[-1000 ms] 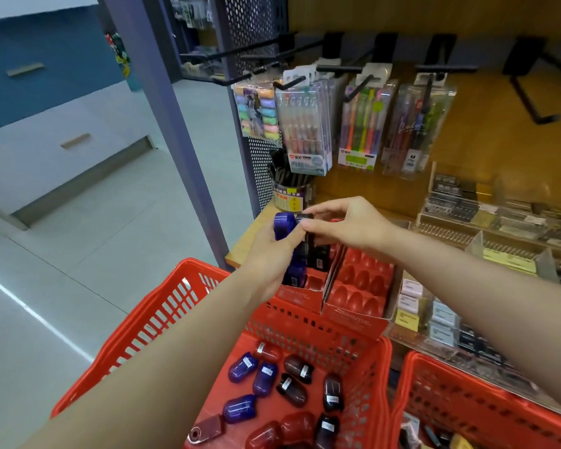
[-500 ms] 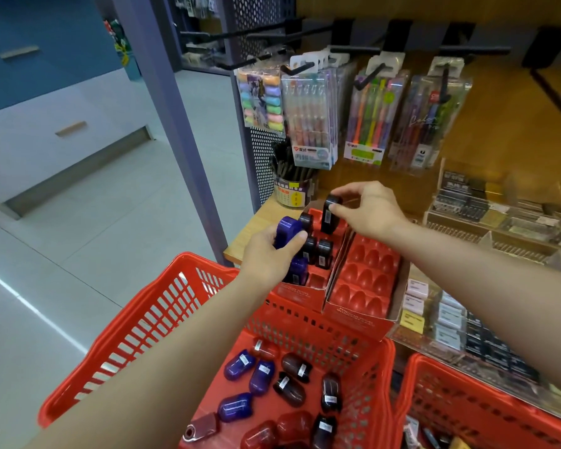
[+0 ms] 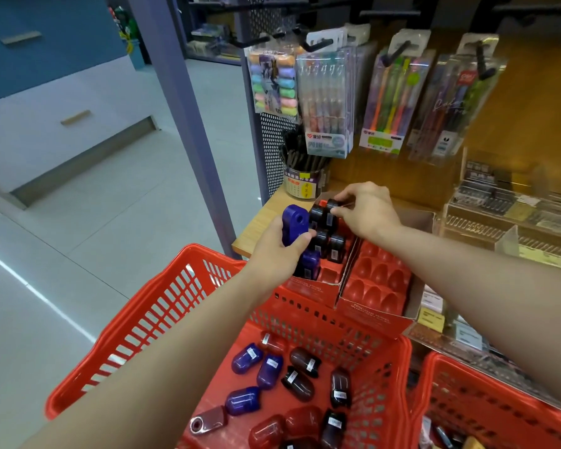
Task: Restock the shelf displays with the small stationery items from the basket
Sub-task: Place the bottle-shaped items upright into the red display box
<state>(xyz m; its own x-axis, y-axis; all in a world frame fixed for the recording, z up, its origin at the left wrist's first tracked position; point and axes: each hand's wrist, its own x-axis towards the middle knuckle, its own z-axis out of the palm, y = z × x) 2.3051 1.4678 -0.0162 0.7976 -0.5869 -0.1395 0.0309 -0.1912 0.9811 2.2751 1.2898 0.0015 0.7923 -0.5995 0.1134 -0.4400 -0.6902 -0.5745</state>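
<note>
Head view: left hand (image 3: 277,251) grips a blue sharpener (image 3: 294,224) — right hand (image 3: 366,210) pinches a dark sharpener (image 3: 331,212) into the red display box (image 3: 321,288). Box lettering and the basket (image 3: 162,306) items' white labels are too blurred to read.

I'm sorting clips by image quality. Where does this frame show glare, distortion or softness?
Head view: glare on the clear pen packs and a bright streak across the floor; wide-angle bending tilts the purple post; the right hand looks slightly soft, the shelf trays blurry.
</note>
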